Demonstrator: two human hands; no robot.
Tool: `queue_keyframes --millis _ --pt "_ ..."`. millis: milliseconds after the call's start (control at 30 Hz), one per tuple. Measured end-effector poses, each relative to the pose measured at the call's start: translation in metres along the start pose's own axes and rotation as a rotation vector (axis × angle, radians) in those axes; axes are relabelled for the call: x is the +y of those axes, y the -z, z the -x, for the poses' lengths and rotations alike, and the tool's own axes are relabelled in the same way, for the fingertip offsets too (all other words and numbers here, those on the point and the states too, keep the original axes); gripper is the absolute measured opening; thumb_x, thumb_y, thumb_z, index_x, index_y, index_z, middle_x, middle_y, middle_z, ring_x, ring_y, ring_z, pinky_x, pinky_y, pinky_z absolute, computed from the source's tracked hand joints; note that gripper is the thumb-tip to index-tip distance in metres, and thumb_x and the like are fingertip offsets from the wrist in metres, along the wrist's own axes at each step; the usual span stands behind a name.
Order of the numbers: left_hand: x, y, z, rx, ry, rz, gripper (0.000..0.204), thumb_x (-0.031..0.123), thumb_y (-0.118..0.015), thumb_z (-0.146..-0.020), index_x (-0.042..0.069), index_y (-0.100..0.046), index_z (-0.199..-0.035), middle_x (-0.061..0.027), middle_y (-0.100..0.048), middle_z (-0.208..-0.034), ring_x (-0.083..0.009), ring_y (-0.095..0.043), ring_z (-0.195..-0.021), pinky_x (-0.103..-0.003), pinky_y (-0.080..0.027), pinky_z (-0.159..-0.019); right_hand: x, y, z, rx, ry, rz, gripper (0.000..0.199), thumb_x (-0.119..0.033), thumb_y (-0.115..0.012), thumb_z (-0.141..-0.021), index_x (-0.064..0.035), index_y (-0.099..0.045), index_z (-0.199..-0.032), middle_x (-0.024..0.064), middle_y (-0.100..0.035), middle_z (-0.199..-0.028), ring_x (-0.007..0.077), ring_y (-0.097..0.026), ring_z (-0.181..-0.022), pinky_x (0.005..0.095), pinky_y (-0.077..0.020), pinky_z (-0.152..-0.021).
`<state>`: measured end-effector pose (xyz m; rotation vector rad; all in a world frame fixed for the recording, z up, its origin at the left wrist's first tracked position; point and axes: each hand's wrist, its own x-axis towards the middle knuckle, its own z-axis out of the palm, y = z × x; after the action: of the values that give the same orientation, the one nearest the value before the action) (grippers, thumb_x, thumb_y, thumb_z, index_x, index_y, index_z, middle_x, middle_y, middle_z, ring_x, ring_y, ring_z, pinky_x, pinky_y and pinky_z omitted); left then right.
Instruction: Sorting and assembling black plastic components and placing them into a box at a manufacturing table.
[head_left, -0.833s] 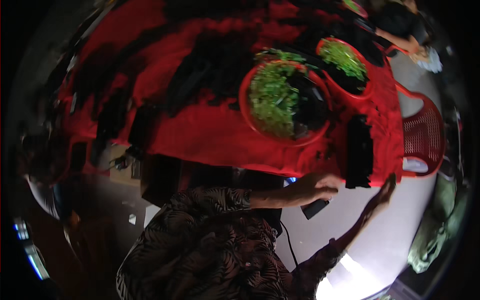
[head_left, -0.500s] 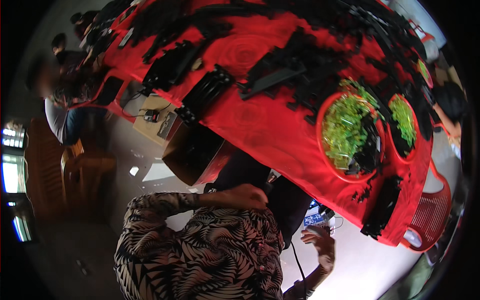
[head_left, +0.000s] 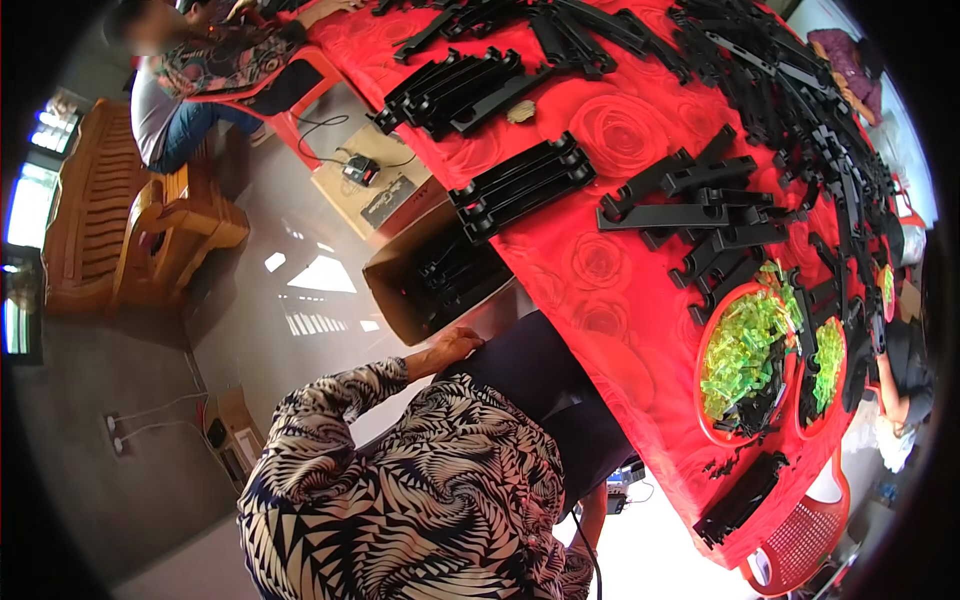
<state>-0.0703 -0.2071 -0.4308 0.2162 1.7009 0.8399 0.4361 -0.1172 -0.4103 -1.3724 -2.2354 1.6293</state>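
My left hand [head_left: 452,347] lies at the edge of my dark trousers [head_left: 520,365], beside the open cardboard box [head_left: 395,295]. Its fingers rest loosely along the cloth, and I see nothing in them. Black plastic parts [head_left: 455,275] fill part of that box. Low on my right side, my right hand [head_left: 594,508] shows only in part next to my leg, its fingers hidden. Just beyond it is a small dark device [head_left: 622,485] with a cable. A neat row of long black parts [head_left: 525,185] lies on the table edge in front of me.
The red rose-patterned tablecloth [head_left: 590,310] carries scattered black parts [head_left: 700,200]. Two red bowls [head_left: 702,405] hold yellow-green clear pieces. A red plastic chair [head_left: 800,535] stands at the right. At the left are a wooden bench [head_left: 110,215] and a seated person [head_left: 190,100].
My view has turned, and the table has shifted in the picture. My left hand has moved from my lap towards the box; my right hand has dropped beside my leg, mostly out of sight.
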Motion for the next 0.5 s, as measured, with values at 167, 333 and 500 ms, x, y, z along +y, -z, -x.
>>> queue_keyframes --millis 167,333,500 --pt "-0.103 0.028 -0.057 -0.210 -0.122 -0.203 0.029 0.024 -0.058 -0.092 0.004 -0.074 -0.107 -0.0072 -0.071 -0.092 -0.0145 -0.065 -0.083 -0.032 -0.053 -0.075 -0.010 0.016 0.052 -0.121 -0.099 0.034 0.031 -0.018 -0.051 -0.098 0.0049 -0.061 -0.117 0.0156 -0.071 -0.095 0.0289 -0.069 -0.083 0.0359 -0.0549 -0.074" --pt "-0.011 -0.029 -0.079 -0.130 0.189 0.158 0.036 0.029 -0.052 -0.097 0.000 -0.072 -0.102 -0.0141 -0.072 -0.096 -0.0190 -0.067 -0.074 -0.041 -0.053 -0.067 0.000 0.045 0.043 -0.139 -0.160 0.067 0.031 -0.018 -0.051 -0.098 0.0050 -0.061 -0.117 0.0163 -0.070 -0.094 0.0294 -0.069 -0.083 0.0362 -0.0548 -0.074" --pt "-0.005 -0.024 -0.099 -0.080 0.074 0.025 0.037 0.030 -0.052 -0.098 -0.001 -0.072 -0.101 -0.0151 -0.072 -0.097 -0.0199 -0.067 -0.074 -0.041 -0.053 -0.068 0.014 0.060 -0.028 -0.166 -0.153 0.050 0.031 -0.018 -0.051 -0.098 0.0051 -0.061 -0.117 0.0169 -0.070 -0.094 0.0298 -0.069 -0.084 0.0365 -0.0546 -0.074"
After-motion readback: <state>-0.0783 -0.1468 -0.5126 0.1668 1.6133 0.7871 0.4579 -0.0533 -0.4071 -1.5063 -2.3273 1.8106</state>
